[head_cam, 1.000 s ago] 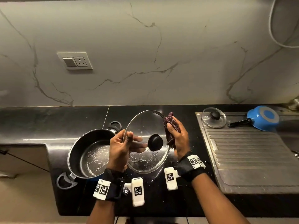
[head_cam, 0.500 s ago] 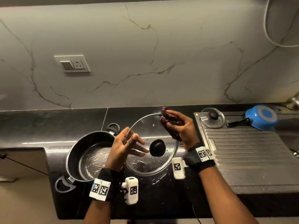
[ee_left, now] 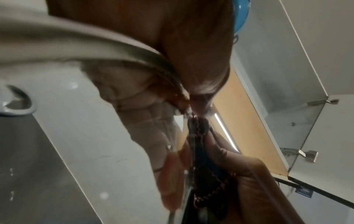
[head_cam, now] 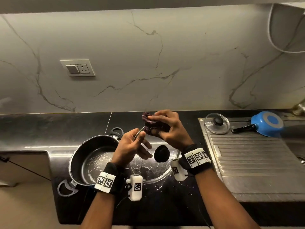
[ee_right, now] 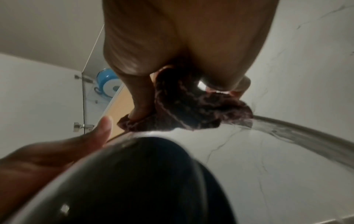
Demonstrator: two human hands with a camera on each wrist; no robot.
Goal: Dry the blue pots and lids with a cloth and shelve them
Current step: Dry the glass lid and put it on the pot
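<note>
Head view: at frame centre the left hand [head_cam: 130, 146] pinches the rim of a large glass lid [head_cam: 148, 169] between thumb and fingers, lid tilted above the black worktop [head_cam: 33, 128]. The right hand [head_cam: 171, 129] clasps a dark maroon cloth [head_cam: 152, 125] over the lid's upper rim. Lower left, a big steel-lined pot [head_cam: 92, 159] holds only water streaks. Upper right, a small glass lid [head_cam: 217, 123] and an upturned blue pan [head_cam: 266, 123] lie on the ribbed drainboard [head_cam: 255, 162].

Left wrist view: fingers [ee_left: 201, 60] nip the thin metal rim.

Right wrist view: curled fingers [ee_right: 139, 109] press the knitted cloth [ee_right: 191, 110] onto the rim; the round black knob [ee_right: 143, 181] fills the lower frame.
</note>
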